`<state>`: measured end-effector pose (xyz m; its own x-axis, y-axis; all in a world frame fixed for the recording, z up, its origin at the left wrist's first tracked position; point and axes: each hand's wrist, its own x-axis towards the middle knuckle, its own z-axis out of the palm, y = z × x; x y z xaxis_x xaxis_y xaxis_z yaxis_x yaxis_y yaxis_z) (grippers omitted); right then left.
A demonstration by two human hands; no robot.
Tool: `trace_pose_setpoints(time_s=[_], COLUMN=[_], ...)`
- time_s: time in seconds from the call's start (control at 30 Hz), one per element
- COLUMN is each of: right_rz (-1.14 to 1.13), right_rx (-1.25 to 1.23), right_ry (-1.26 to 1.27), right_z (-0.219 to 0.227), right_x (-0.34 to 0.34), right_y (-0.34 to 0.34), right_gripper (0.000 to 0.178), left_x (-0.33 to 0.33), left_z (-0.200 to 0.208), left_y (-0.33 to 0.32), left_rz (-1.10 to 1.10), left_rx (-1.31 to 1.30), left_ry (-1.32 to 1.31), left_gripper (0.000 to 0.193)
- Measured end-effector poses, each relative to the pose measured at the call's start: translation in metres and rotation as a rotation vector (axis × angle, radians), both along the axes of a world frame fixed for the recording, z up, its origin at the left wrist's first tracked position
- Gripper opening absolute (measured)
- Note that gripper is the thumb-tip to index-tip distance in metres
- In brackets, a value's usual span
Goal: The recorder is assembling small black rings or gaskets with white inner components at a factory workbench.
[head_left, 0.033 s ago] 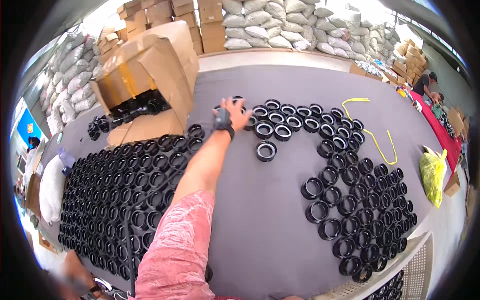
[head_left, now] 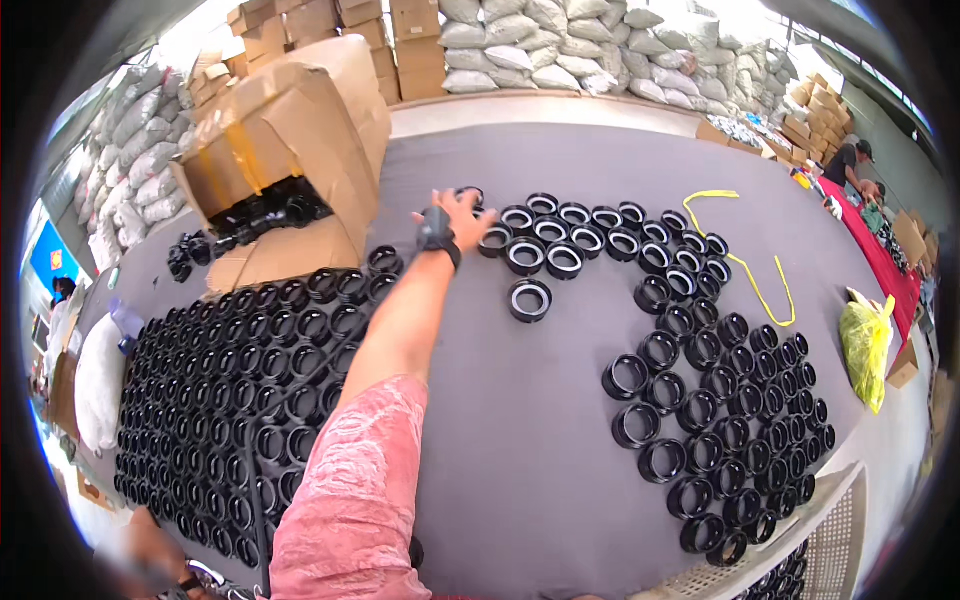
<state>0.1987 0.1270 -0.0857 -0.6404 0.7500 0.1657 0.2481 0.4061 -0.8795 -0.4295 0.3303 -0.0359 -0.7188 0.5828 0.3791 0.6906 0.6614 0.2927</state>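
Note:
My left hand point(head_left: 460, 218), palm down with a dark watch point(head_left: 436, 230) at its wrist, reaches to the far middle of the table. Its fingers are spread over a short black ring point(head_left: 470, 193), which they partly hide. Close to the thumb side lies another black ring with a pale inside point(head_left: 495, 239). From there a group of similar rings point(head_left: 549, 230) runs to the right, and one ring point(head_left: 529, 299) sits apart in front of them. My right hand does not show.
Rows of black rings point(head_left: 232, 361) cover the left side; more rings point(head_left: 703, 408) stand on the right. An open carton point(head_left: 345, 150) with black parts lies tipped at the far left. Yellow strap point(head_left: 757, 291) and a yellow bag point(head_left: 866, 350) lie right. People appear left and far right.
My left hand has shifted slightly left and toward the far side, staying by the same ring. The whole view has tilted a little; the rings look otherwise unmoved.

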Motion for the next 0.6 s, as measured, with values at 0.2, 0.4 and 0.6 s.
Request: trace_pose_setpoints(time_s=[0.2,0.4,0.6], right_rz=[-0.038,-0.076,-0.044], right_rx=[-0.052,-0.053,0.000], right_ry=[-0.146,-0.216,-0.184], right_z=[0.001,0.004,0.005], right_x=[-0.013,-0.012,0.007], right_y=[0.006,-0.001,-0.011], right_gripper=[0.020,0.026,0.031], left_x=[-0.084,-0.022,0.066], left_z=[-0.047,-0.032,0.003], left_y=[0.037,0.063,0.027], left_rz=[-0.030,-0.122,-0.182], left_rx=[-0.037,-0.070,-0.311], left_ry=[-0.089,-0.225,-0.186], left_gripper=[0.066,0.073,0.067])
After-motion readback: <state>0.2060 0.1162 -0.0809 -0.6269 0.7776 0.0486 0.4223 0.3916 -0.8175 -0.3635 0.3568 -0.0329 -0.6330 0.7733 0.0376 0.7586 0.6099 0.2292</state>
